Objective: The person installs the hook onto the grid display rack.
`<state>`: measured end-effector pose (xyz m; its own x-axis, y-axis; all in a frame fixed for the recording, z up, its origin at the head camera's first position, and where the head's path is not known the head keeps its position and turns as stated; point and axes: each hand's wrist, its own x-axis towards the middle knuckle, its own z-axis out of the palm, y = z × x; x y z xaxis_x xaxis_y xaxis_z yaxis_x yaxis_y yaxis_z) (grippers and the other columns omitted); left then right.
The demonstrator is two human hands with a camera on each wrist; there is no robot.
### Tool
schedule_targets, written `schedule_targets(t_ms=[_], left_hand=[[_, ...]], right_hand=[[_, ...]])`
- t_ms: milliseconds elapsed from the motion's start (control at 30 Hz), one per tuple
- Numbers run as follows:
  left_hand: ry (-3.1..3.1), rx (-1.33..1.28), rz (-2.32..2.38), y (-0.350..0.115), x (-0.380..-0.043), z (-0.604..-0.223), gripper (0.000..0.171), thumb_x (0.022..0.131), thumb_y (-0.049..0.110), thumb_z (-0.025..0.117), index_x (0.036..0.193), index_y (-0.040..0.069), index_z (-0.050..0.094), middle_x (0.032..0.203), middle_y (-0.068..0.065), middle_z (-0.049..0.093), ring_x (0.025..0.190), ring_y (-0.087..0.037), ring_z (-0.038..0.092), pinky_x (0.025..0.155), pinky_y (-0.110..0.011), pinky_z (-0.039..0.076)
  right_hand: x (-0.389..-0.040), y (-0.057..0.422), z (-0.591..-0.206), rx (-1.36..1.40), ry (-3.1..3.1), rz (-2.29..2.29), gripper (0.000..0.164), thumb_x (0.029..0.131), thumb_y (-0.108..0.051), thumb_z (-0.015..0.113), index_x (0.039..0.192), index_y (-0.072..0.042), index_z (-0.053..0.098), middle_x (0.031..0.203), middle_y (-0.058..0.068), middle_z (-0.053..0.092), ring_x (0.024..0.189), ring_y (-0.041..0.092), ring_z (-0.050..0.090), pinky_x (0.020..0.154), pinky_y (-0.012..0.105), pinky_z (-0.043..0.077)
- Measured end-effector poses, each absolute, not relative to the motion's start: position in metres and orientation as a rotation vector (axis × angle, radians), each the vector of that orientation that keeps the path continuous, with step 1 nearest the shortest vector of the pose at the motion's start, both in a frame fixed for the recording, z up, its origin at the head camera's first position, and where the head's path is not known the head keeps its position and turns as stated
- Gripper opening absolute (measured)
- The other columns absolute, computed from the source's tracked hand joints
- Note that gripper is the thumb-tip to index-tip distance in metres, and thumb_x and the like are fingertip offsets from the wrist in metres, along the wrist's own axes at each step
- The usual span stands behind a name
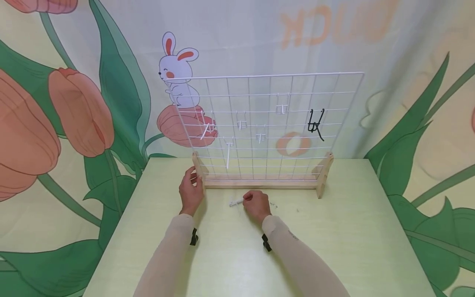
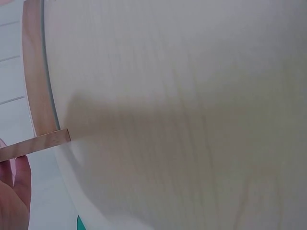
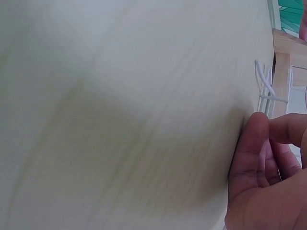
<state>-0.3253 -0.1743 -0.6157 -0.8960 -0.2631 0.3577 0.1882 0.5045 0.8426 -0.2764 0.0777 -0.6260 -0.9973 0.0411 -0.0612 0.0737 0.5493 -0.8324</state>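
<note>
My left hand [image 1: 191,192] is at the left wooden foot [image 1: 200,171] of a white wire grid rack [image 1: 252,144], its fingers touching the foot's outer side. The left wrist view has fingertips [image 2: 22,165] against the wooden bar [image 2: 41,143]. Just in front of the rack, my right hand [image 1: 257,205] is low over the table with thumb and fingers curled together, pinching a small white wire hook [image 1: 235,203]. In the right wrist view, the white hook [image 3: 265,86] extends past my fingertips [image 3: 259,120]; its gripped end is hidden.
Several white hooks [image 1: 228,154] hang on the grid, and a black hook [image 1: 314,125] hangs at its right. The right wooden foot [image 1: 324,175] stands on the pale table [image 1: 237,255]. More small white pieces [image 1: 273,204] lie beside my right hand. A printed curtain [image 1: 237,41] hangs behind.
</note>
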Motion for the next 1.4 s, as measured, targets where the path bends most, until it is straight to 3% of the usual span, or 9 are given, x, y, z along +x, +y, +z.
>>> schedule_targets(t_ms=[400,700,1033,1400], left_hand=[[-2.319,0.072,-1.352,-0.175,-0.323,-0.615,0.039,0.106,0.014,0.063,0.145,0.014,0.059,0.125,-0.019,0.072,0.113,-0.037,0.074,0.096,-0.053,0.061],[-2.324,0.083,-1.375,-0.175,-0.323,-0.616,0.040,0.106,0.015,0.063,0.146,0.015,0.058,0.126,-0.018,0.072,0.114,-0.036,0.073,0.099,-0.053,0.060],[-2.317,0.099,-1.369,-0.174,-0.325,-0.617,0.039,0.106,0.015,0.063,0.145,0.015,0.058,0.125,-0.018,0.072,0.114,-0.036,0.074,0.100,-0.052,0.059],[-2.302,0.094,-1.358,-0.172,-0.324,-0.616,0.039,0.105,0.010,0.063,0.143,0.012,0.059,0.125,-0.020,0.072,0.112,-0.038,0.074,0.098,-0.054,0.060]], right_hand=[[-0.281,0.074,-0.631,0.144,2.750,-1.478,0.007,0.092,-0.010,0.074,0.094,-0.012,0.080,0.088,-0.001,0.076,0.083,0.016,0.068,0.076,0.033,0.057],[-0.257,0.069,-0.633,0.037,2.854,-1.409,0.005,0.090,-0.013,0.072,0.089,-0.015,0.077,0.086,-0.002,0.077,0.080,0.016,0.069,0.075,0.036,0.059],[-0.246,0.058,-0.636,-0.186,3.021,-1.193,0.006,0.090,-0.011,0.073,0.092,-0.010,0.078,0.091,0.002,0.079,0.080,0.016,0.071,0.074,0.035,0.060],[-0.245,0.052,-0.637,-0.195,3.093,-1.097,0.004,0.089,-0.007,0.075,0.086,-0.008,0.076,0.088,0.004,0.078,0.076,0.018,0.071,0.069,0.036,0.060]])
